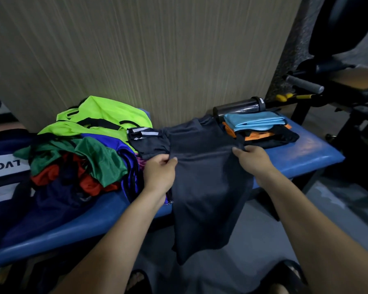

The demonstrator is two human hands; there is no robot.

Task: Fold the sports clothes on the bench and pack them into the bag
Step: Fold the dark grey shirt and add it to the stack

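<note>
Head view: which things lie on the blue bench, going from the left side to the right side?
Bag with white lettering → heap of unfolded coloured clothes → dark shirt, held by left hand and right hand → folded stack with a light blue piece on top.

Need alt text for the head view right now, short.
Both hands, left hand and right hand, grip a dark grey shirt spread over a blue bench. Unfolded colourful sports clothes lie left; a folded stack sits right.
</note>
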